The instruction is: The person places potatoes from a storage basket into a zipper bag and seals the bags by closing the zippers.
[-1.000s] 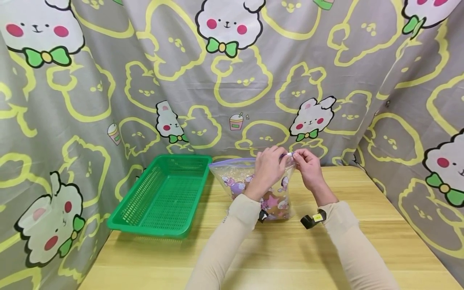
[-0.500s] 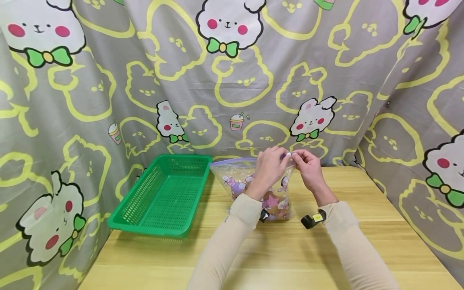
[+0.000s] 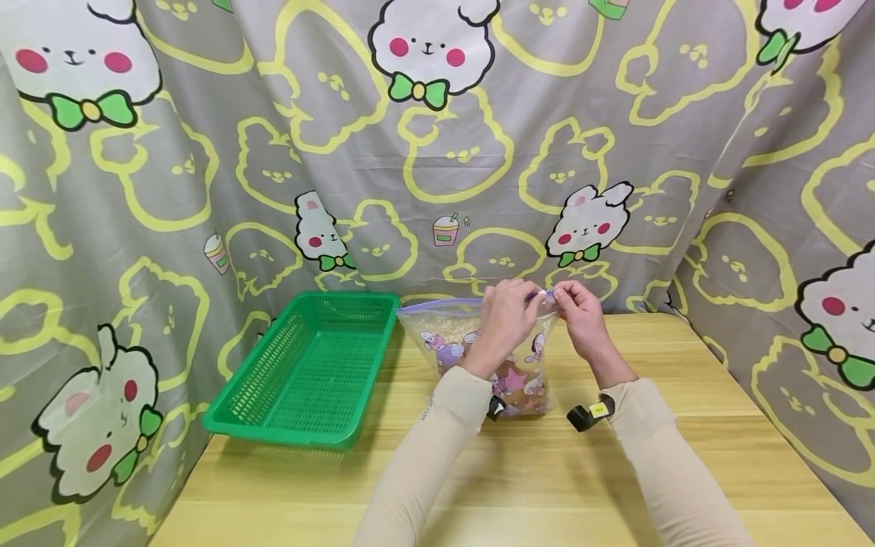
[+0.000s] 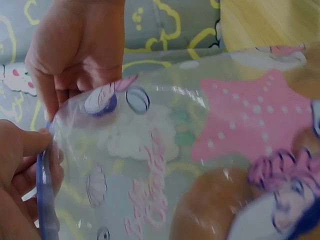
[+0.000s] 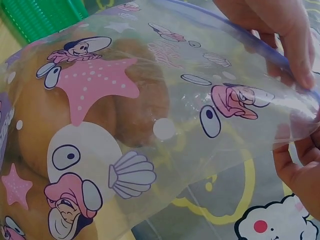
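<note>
A clear zip bag with a purple zip stands on the table, printed with pink starfish, shells and cartoon figures. Through its plastic show brown rounded things; their exact kind I cannot tell. My left hand pinches the purple zip near the bag's upper right corner, its thumb on the near side in the left wrist view. Just beside it, my right hand pinches the corner itself between thumb and fingers. The left hand and forearm cover part of the bag in the head view.
Left of the bag stands a green plastic basket with slotted walls; no contents show in it. The wooden table reaches back to a grey patterned curtain, which also hangs at both sides.
</note>
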A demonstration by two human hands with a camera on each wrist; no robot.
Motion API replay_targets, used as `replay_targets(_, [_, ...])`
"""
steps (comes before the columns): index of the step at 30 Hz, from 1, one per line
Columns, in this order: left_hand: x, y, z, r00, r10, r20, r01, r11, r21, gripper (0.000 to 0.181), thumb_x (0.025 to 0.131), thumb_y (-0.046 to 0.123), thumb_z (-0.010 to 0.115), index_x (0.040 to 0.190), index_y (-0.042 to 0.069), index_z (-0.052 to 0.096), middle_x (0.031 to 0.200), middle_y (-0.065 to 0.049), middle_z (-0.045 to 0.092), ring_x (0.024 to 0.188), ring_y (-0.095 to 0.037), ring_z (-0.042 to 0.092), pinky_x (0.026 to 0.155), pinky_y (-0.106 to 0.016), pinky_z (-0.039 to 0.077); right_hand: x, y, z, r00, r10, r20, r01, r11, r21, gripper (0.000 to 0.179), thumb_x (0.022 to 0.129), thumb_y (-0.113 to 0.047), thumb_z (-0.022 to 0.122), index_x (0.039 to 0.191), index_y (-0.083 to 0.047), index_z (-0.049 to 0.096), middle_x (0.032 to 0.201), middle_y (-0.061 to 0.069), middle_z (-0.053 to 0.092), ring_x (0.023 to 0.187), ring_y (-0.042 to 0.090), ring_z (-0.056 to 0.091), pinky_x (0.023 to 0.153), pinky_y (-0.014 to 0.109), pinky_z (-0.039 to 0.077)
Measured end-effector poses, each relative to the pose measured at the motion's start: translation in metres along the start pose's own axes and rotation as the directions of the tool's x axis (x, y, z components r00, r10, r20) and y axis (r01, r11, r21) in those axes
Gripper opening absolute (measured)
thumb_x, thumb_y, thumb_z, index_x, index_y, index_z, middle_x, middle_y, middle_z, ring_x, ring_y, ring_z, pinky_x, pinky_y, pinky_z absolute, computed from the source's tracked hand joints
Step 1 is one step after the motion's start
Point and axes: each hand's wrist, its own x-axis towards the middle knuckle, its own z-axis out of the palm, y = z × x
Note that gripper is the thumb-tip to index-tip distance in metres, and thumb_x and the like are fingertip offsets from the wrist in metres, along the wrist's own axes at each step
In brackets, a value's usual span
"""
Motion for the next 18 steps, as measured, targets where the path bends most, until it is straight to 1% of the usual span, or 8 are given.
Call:
replay_targets(7, [-0.0008, -0.0047, -0.0012, 0.999, -0.032, 0.036, 0.032, 0.999, -0.01, 0.015, 0.093, 0.031, 0.06, 0.092, 0.021, 0.072, 0.091, 0.01, 0.067, 0.079, -0.009, 0.058, 0.069, -0.025, 0.038, 0.0003, 0.0031, -0.0021, 1.0, -0.005, -0.008, 0.005, 1.0, 0.022, 0.011, 0.099, -0.009, 0.049, 0.091, -0.007, 0.056, 0.078, -0.004, 0.054, 0.071, 0.005, 0.053, 0.065, 0.017, 0.049])
replay_targets(13, [-0.0004, -0.0039, 0.0001, 0.998, -0.038, 0.04, 0.038, 0.999, -0.004, 0.017, 0.093, 0.033, 0.059, 0.091, 0.021, 0.071, 0.09, 0.01, 0.066, 0.079, -0.009, 0.058, 0.068, -0.025, 0.036, -0.0013, 0.0028, -0.0019, 1.0, -0.008, -0.015, 0.008, 1.0, 0.017, 0.011, 0.097, -0.009, 0.052, 0.091, -0.005, 0.06, 0.077, -0.003, 0.054, 0.071, 0.006, 0.05, 0.063, 0.016, 0.047])
replay_targets(16, [-0.0009, -0.0035, 0.0001, 0.999, -0.035, 0.034, 0.034, 0.999, 0.014, 0.016, 0.093, 0.034, 0.061, 0.091, 0.021, 0.071, 0.09, 0.01, 0.066, 0.079, -0.009, 0.058, 0.067, -0.025, 0.037, -0.0022, 0.0012, -0.0011, 1.0, -0.018, -0.003, 0.018, 1.0, 0.014, 0.012, 0.097, -0.008, 0.051, 0.091, -0.001, 0.06, 0.077, -0.002, 0.054, 0.071, 0.006, 0.05, 0.063, 0.016, 0.047])
replay_targets(18, [-0.0011, -0.0032, -0.0004, 0.999, -0.028, 0.028, 0.028, 0.999, 0.025, 0.016, 0.092, 0.034, 0.061, 0.09, 0.022, 0.071, 0.089, 0.01, 0.066, 0.079, -0.009, 0.058, 0.067, -0.026, 0.037, -0.0024, 0.0001, -0.0004, 1.0, -0.03, 0.003, 0.03, 1.0, 0.004, 0.015, 0.097, -0.006, 0.05, 0.092, 0.006, 0.057, 0.078, -0.003, 0.054, 0.071, 0.006, 0.05, 0.063, 0.015, 0.045])
